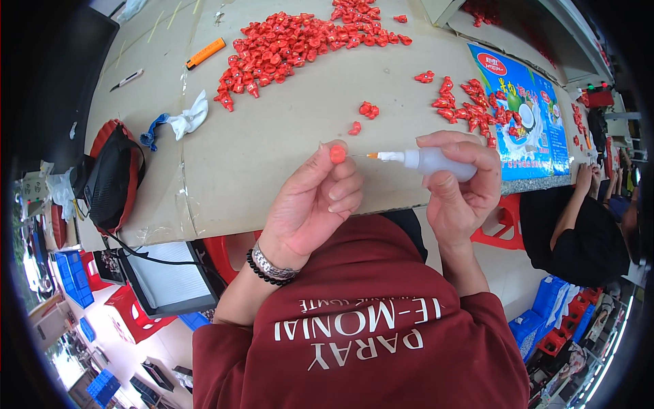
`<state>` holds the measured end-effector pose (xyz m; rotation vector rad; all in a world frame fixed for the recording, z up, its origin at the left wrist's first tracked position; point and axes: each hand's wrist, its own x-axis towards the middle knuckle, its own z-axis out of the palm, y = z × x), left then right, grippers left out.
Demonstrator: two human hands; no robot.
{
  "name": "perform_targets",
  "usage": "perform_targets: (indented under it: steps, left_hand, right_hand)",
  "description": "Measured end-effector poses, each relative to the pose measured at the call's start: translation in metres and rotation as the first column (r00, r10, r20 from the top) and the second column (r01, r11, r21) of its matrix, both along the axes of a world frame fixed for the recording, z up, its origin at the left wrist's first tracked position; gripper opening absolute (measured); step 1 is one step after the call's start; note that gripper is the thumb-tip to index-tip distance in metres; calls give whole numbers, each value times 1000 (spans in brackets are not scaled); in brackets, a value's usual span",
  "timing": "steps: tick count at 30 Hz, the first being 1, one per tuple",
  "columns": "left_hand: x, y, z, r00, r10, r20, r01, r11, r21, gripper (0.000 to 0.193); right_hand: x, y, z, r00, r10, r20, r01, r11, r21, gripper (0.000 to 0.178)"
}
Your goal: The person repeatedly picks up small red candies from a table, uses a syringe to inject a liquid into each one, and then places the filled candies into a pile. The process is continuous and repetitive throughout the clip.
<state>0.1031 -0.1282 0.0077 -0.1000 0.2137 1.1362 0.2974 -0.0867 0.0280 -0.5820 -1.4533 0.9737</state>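
Observation:
Between the thumb and fingers of my left hand [310, 198] is a small red plastic piece [337, 154], pinched over the table's near edge. My right hand [463, 180] is wrapped round a translucent white squeeze bottle [436, 163], tilted on its side. Its thin needle tip, with an orange base [372, 156], points left and reaches close to the red piece; whether they touch I cannot tell. Just beyond my hands lie a few loose red pieces [368, 110]. A bracelet and a metal watch band circle my left wrist.
A large heap of red pieces [279, 51] covers the far middle of the table [300, 119]. More lie on a blue printed sheet [524, 136] at right. An orange cutter [205, 53], a pen [127, 80], a crumpled white cloth [189, 116] and a black-red bag [112, 177] are at left. A co-worker [575, 225] sits at right.

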Motion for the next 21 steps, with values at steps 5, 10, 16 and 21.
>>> perform_targets:
  steps: [5,10,16,21]
  left_hand:
    - [4,-1,1,1000,-17,1,17,1000,-10,25]
    - [6,-2,3,999,-14,-40,13,1000,-27,28]
    - [8,-2,4,997,-22,-76,19,999,-48,30]
    - [8,-2,3,997,-31,-65,28,999,-47,30]
  right_hand:
    - [-4,2,1,989,-53,135,21,973,230,22]
    - [-8,2,3,991,-45,130,12,969,245,21]
    - [-9,-2,5,988,-26,150,-6,978,210,20]
    - [-10,-2,8,986,-29,163,-5,979,205,19]
